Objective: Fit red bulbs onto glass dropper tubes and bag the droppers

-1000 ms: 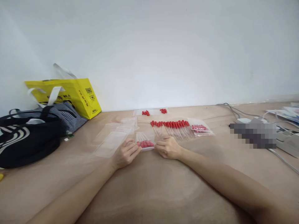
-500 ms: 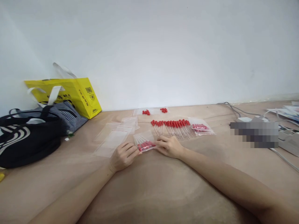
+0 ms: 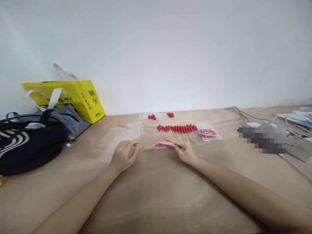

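My right hand (image 3: 184,151) grips a clear bag of red-topped droppers (image 3: 159,145) by its right end, holding it nearly edge-on above the table. To the left, my left hand (image 3: 125,155) is apart from that bag, its thumb and fingers separated with nothing between them. It is beside the flat clear bags (image 3: 122,138). Behind my right hand lies a row of red-topped droppers (image 3: 184,129), with a filled clear bag (image 3: 209,132) at the row's right end. Loose red caps (image 3: 170,114) rest on a clear bag near the wall.
A yellow bag (image 3: 94,102), a striped bag (image 3: 73,122) and a black bag (image 3: 31,146) stand on the left. Grey and white cables (image 3: 296,167) and a blurred dark object (image 3: 263,139) lie on the right of the brown table (image 3: 156,201).
My left hand has let go of the bag of droppers and moved left. My right hand has lifted and tilted the bag, which was facing up between both hands.
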A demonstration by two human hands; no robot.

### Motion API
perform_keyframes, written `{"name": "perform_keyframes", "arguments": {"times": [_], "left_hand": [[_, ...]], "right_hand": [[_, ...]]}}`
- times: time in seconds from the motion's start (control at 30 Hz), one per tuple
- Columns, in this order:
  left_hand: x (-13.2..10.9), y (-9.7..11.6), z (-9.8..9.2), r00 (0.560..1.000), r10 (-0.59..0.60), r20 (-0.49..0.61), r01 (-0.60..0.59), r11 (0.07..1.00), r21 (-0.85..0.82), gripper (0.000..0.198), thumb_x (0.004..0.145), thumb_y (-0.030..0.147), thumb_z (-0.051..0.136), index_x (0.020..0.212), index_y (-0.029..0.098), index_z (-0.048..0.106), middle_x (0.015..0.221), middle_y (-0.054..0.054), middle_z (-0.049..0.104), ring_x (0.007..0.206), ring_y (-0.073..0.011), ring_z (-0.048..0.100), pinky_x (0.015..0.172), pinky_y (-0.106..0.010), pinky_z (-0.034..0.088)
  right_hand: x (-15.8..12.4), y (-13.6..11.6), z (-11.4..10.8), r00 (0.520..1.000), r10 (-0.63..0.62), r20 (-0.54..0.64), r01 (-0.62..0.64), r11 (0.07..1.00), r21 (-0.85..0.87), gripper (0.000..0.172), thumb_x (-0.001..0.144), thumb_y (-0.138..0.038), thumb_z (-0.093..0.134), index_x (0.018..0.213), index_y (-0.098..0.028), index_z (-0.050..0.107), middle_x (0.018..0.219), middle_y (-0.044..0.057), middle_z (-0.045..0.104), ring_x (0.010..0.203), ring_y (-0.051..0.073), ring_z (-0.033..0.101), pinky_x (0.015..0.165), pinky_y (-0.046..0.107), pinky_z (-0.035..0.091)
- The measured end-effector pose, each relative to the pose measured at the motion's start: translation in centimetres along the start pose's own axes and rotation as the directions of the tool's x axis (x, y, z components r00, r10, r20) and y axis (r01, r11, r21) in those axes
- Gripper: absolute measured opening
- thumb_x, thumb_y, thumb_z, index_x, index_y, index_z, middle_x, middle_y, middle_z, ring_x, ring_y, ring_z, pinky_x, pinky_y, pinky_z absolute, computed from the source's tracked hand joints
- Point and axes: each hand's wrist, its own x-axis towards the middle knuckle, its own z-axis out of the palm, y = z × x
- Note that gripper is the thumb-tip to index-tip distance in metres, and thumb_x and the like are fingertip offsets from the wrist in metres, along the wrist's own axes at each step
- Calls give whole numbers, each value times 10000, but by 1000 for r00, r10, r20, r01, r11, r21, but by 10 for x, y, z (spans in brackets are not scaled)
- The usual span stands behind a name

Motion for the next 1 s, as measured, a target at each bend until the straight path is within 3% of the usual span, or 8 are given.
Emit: {"name": "perform_keyframes", "arguments": {"times": [0.13,0.27,0.4,0.53,0.63,0.73,0.83,1.0], "left_hand": [[-7,-27,2,960,-236,151,218,968,128,299,791,389,416,964,173,530,965,-84,598,942,-240,529,806,-376,407],[-14,-42,4,794,-508,333,428,857,288,501,784,484,344,1126,140,469,1130,-137,528,1084,-290,445,857,-442,362],[-13,-36,5,657,-607,447,477,794,378,585,800,504,272,1232,124,380,1267,-173,407,1193,-313,326,903,-514,286],[-11,-21,7,689,-537,486,426,843,328,579,818,474,261,1249,101,359,1289,-170,379,1210,-286,311,947,-472,270],[-12,-7,10,726,-434,533,348,901,260,546,832,457,259,1232,112,394,1300,-163,371,1217,-287,302,960,-481,256],[-10,8,12,756,-285,589,260,957,130,526,841,458,269,1239,141,400,1327,-134,343,1236,-265,271,989,-461,229],[-3,22,12,780,-182,599,207,978,27,496,846,448,290,1236,166,407,1326,-111,354,1226,-240,294,1005,-436,222],[11,37,15,781,-125,612,189,981,-41,475,842,441,324,1233,186,414,1325,-91,361,1219,-222,308,1006,-408,242]], "right_hand": [[-3,14,-46,978,-13,-209,-20,987,-157,273,800,-269,469,1045,-273,589,1020,38,622,950,188,569,844,404,451],[-8,42,-112,906,-24,-422,-160,904,-396,300,791,-293,461,1048,-220,597,1068,73,591,972,198,554,875,377,432],[-18,72,-161,904,-20,-428,-235,812,-534,315,771,-263,455,1034,-184,608,1052,84,597,948,201,564,869,357,434],[-28,92,-186,974,90,-207,-199,777,-598,331,761,-242,420,1012,-162,620,1050,94,596,952,207,560,868,356,424],[-29,92,-197,986,152,-63,-157,752,-640,332,761,-262,413,995,-168,629,1038,96,602,973,226,544,870,375,408],[-23,74,-191,991,83,-109,-136,707,-694,288,749,-315,470,931,-183,651,966,87,628,932,237,550,846,387,404],[-13,48,-157,992,-53,-111,-39,721,-692,227,761,-285,473,826,-186,667,838,75,646,798,199,571,753,341,432],[6,15,-66,977,-2,213,144,745,-651,198,756,-212,465,808,-180,654,732,54,615,709,155,534,677,277,403]]}}
